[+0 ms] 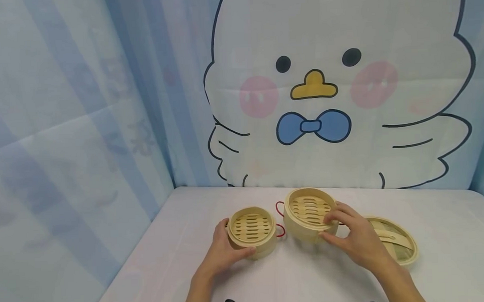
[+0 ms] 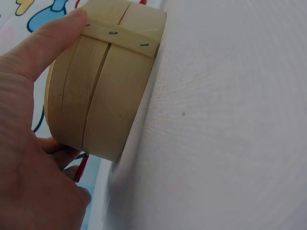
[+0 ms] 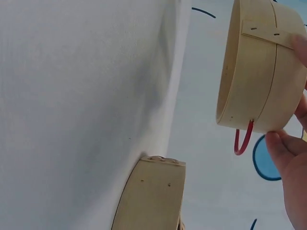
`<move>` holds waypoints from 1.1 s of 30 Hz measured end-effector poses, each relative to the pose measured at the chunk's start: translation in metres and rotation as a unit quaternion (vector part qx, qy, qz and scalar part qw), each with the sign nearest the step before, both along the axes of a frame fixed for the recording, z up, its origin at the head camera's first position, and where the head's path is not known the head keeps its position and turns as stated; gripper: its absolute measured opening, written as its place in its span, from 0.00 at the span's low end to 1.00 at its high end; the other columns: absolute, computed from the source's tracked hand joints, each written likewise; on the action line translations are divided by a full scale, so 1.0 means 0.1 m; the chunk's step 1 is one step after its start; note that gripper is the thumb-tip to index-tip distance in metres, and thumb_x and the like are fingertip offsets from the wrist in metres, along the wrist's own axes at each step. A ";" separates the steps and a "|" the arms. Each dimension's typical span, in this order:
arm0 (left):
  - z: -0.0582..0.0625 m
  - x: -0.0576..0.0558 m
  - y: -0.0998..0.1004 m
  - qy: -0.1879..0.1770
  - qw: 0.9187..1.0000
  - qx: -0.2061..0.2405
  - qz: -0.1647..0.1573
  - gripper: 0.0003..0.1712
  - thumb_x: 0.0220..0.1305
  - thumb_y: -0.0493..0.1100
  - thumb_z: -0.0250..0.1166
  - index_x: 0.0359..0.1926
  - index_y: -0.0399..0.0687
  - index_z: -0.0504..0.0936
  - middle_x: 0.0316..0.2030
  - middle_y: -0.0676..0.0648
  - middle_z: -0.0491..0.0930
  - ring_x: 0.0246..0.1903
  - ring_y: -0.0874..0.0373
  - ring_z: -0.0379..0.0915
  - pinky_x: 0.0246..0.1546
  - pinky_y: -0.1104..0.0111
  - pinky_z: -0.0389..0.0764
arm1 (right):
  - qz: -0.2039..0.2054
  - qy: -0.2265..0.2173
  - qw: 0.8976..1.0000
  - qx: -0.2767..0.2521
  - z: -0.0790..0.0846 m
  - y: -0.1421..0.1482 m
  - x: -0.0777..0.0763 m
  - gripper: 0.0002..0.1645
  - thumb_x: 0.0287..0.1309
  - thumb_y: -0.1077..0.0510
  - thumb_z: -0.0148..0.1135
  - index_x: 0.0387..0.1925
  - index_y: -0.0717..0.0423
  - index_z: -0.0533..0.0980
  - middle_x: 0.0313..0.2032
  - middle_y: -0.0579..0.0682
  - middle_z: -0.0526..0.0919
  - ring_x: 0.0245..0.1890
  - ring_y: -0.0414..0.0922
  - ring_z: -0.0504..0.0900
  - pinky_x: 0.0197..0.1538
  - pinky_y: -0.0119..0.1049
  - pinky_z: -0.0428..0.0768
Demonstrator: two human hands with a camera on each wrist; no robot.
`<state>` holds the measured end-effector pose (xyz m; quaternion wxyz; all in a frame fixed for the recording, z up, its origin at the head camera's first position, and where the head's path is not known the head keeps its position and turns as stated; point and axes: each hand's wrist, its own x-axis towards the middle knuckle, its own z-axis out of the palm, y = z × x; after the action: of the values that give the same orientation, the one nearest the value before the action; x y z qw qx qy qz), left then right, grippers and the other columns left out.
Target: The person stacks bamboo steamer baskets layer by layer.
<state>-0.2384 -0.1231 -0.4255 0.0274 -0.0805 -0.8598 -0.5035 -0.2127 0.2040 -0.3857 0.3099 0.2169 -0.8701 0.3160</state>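
A small round bamboo steamer basket with a slatted floor and a red loop handle stands on the table at centre left. My left hand grips it, thumb along the near wall and fingers round the left side. To its right, a second bamboo steamer basket, also with red loops, is held by my right hand. The right wrist view shows this basket raised off the table, its underside exposed. Its rim is pinched between thumb and fingers. Both baskets look empty from above.
A round bamboo lid with a strap across its top lies on the table right of my right hand, partly behind the forearm. The white-covered table meets a printed cartoon curtain at the back. Dark objects show at the bottom edge.
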 end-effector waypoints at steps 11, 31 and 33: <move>0.01 0.01 0.00 -0.001 1.000 -0.007 0.002 0.67 0.45 0.50 0.84 0.74 0.29 0.50 0.68 0.30 0.58 0.70 0.34 0.54 0.69 0.41 0.58 | 0.029 0.015 0.999 -0.025 -0.04 -0.04 -0.06 0.24 0.38 0.68 0.83 0.35 0.47 0.80 0.44 0.43 0.78 0.53 0.54 0.78 0.50 0.14 0.70; -0.03 -0.03 0.00 -0.015 1.000 -0.008 0.009 0.69 0.44 0.53 0.84 0.75 0.30 0.49 0.69 0.30 0.58 0.70 0.35 0.54 0.69 0.42 0.57 | 0.071 0.038 0.995 -0.067 -0.09 -0.16 -0.16 0.25 0.36 0.73 0.81 0.35 0.52 0.80 0.44 0.51 0.80 0.56 0.56 0.74 0.46 0.19 0.75; -0.04 -0.03 0.00 -0.016 1.000 -0.009 0.009 0.69 0.44 0.54 0.84 0.75 0.30 0.49 0.69 0.30 0.57 0.71 0.35 0.54 0.69 0.42 0.57 | 0.075 0.033 0.994 -0.066 -0.08 -0.19 -0.16 0.24 0.36 0.73 0.81 0.36 0.53 0.80 0.45 0.52 0.80 0.55 0.57 0.75 0.46 0.20 0.76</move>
<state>-0.2412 -0.1232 -0.4291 0.0174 -0.0645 -0.8653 -0.4967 -0.2291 0.1850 -0.3938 0.3271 0.2712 -0.8181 0.3876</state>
